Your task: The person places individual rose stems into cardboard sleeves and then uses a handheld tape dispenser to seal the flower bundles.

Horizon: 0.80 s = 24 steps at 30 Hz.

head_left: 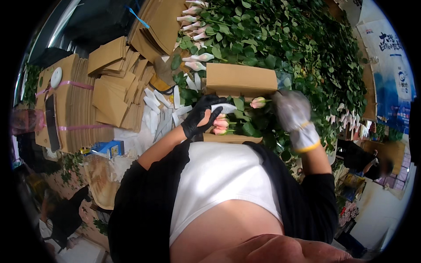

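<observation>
My left hand [197,118], in a black glove with bare skin showing at the thumb side, is closed on a white foam net sleeve [223,108]. Just beneath that sleeve, several pink roses [221,124] lie with their heads toward my left. To the right, my right hand [291,109] wears a pale work glove with a yellow cuff and is smeared by motion. A single pink rose [258,102] points left beside its fingers; whether they grip its stem cannot be made out. A folded corrugated cardboard sheet [241,79] stands open behind the roses.
Leafy rose stems [280,39] cover the far and right side, some with sleeved heads [193,19]. Loose white sleeves [153,101] lie left of my left hand. Cardboard stacks [70,101] stand further left, near a blue box [109,149]. Another person [359,158] is at far right.
</observation>
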### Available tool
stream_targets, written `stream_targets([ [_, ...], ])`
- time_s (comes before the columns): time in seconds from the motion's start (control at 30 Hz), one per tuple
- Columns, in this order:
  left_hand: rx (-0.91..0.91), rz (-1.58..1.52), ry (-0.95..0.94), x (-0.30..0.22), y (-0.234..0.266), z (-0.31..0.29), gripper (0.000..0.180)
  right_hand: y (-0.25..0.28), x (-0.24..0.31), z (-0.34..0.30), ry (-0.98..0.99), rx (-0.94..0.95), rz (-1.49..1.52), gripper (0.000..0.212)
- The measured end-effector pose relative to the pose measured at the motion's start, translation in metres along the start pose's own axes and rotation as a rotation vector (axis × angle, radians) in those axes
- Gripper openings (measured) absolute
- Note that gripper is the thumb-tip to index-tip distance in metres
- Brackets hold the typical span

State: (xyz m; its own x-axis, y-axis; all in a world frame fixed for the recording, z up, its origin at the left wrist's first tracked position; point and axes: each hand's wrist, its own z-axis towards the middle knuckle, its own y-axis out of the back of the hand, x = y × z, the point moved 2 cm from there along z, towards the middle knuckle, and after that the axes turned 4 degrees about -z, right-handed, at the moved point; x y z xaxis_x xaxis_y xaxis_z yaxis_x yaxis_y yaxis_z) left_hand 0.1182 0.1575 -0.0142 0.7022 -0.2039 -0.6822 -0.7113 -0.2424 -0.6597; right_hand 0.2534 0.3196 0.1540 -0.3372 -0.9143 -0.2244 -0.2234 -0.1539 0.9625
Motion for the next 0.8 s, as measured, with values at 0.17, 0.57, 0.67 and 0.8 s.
stream_targets([
  [0.17,0.124,-0.391,0.089,-0.002,-0.013,0.005,0.007,-0.089,0.021,0.008,0.139,-0.265,0.286,0.022],
  [0.57,-0.13,0.874,-0.491,-0.003,0.015,0.003,0.043,-0.06,0.044,0.025,0.198,-0.38,-0.047,0.02],
  [0.67,-0.104,1.121,-0.615,-0.013,0.011,0.0,0.042,-0.034,0.039,0.01,0.082,-0.233,0.167,0.017],
  [0.8,-0.222,0.763,-0.479,-0.032,0.004,-0.039,0.035,-0.007,0.019,-0.024,-0.006,-0.312,0.498,0.03],
])
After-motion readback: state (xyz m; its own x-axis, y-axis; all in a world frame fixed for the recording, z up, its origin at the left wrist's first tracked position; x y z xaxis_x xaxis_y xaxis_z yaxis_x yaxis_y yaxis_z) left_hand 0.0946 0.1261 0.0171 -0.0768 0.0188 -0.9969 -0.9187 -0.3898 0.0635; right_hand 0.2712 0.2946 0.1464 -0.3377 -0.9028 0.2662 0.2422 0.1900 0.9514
